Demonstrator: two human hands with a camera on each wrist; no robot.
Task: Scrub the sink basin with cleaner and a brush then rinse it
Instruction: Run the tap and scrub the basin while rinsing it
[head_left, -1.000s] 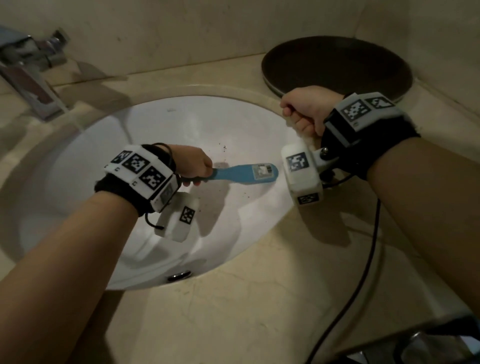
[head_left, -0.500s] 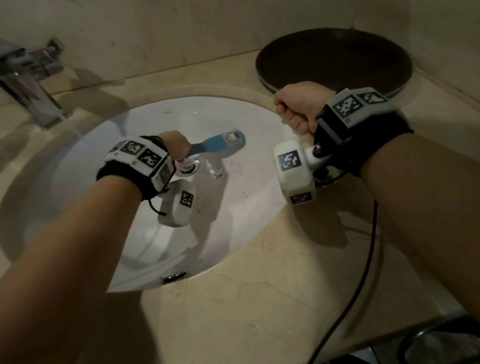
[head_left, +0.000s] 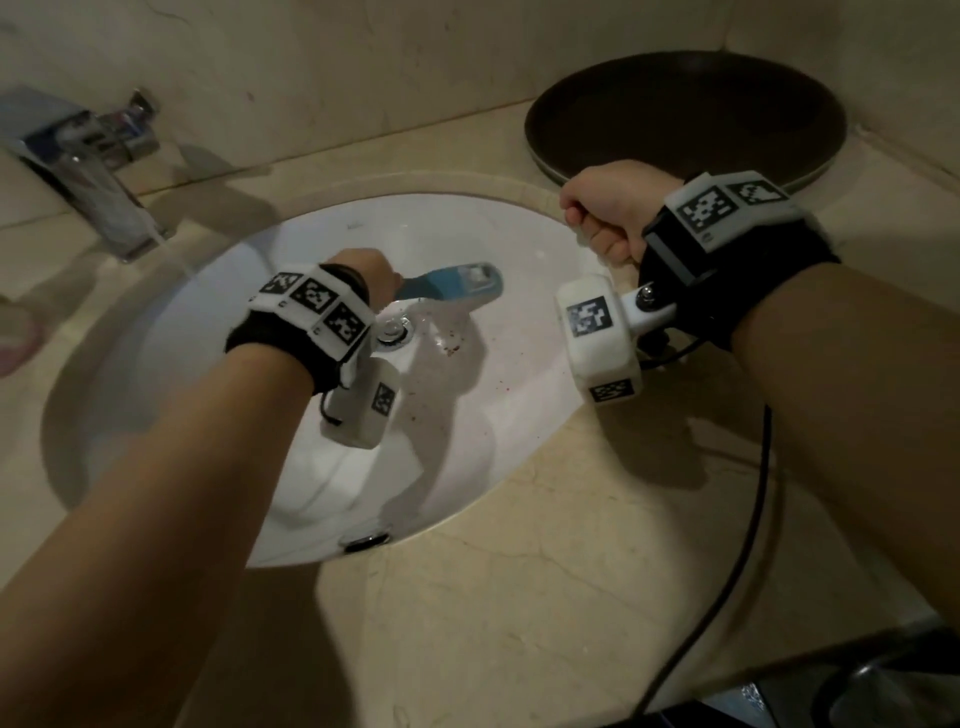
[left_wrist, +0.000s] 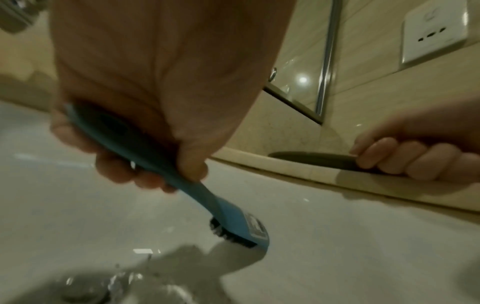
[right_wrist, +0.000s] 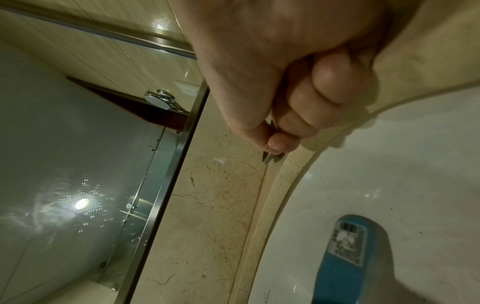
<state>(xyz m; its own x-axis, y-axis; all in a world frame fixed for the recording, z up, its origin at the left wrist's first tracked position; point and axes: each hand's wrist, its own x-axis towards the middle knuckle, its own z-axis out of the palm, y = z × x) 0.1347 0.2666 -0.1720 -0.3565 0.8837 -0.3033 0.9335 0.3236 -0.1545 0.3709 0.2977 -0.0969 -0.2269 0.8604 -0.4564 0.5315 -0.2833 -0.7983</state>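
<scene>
My left hand grips the handle of a blue scrub brush inside the white sink basin. The brush's black bristles press on the porcelain just beyond the chrome drain; in the left wrist view the brush slants down to the basin wall. Reddish specks lie near the drain. My right hand is a closed fist over the basin's right rim. In the right wrist view a thin grey sliver shows by that hand's thumb; I cannot tell what it is. No cleaner bottle is in view.
A chrome faucet at the back left runs water into the basin. A dark round tray sits on the beige counter behind my right hand. A black cable crosses the counter at right. A mirror stands behind.
My left hand has drawn the brush from the basin's right side to the far side, just beyond the drain. The right fist has stayed over the rim.
</scene>
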